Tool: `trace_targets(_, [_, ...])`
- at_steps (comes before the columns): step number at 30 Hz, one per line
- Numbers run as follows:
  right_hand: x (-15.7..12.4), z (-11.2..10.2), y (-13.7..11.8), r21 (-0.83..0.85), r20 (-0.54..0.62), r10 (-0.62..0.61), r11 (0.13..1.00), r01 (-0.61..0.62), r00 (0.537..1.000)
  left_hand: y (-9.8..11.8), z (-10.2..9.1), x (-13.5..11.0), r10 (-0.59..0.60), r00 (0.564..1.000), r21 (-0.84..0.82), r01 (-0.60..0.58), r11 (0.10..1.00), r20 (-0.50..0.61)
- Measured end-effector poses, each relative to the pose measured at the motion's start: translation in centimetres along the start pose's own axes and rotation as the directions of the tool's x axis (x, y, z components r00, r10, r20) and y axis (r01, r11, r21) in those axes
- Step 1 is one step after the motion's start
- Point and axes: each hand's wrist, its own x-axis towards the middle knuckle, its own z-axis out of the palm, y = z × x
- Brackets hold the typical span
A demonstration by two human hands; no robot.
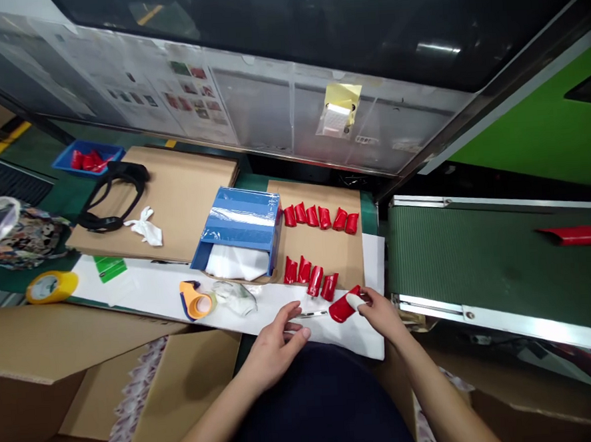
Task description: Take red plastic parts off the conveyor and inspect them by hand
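Holding the shiny red piece (341, 308) over the white sheet (361, 335), the right hand (380, 314) has fingers pinched on one end, while the left hand (277, 347) spreads loosely, seemingly empty, and the piece looks light, stiff and slippery, best held by its edges.

No txt legible: posted sheets (192, 90) w/ pics too blurred; marks on blue box (240, 218) too sm.

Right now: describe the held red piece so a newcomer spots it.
Left of the green conveyor belt, find the white sheet. Over it, the right hand holds the red piece. Nearby red pieces sit in two rows; only this one is held.
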Motion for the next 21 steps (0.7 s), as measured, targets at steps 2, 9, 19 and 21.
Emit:
trace_targets(2, [2.9,0.4,1.8,-0.164,0.003,0.08,0.983,-0.079,0.997,-0.7,-0.5,-0.5,-0.023,0.999,-0.001,0.023,1.0,-0.035])
trace_targets(9, [10.7,2.1,5.0,-0.448,0.102,0.274,0.871,-0.201,0.956,-2.0,-0.7,-3.0,-0.098,0.987,-0.05,0.092,0.994,-0.13])
trace_targets(19, [15.4,2.4,7.1,-0.457,0.16,0.298,0.867,-0.197,0.941,-3.1,0.1,-6.0,-0.234,0.946,-0.108,0.215,0.971,-0.226])
trace_targets(21, [15.6,2.6,7.3,-0.429,0.153,0.271,0.885,-0.183,0.95,-2.9,0.2,-6.2,-0.24,0.942,-0.101,0.222,0.97,-0.233])
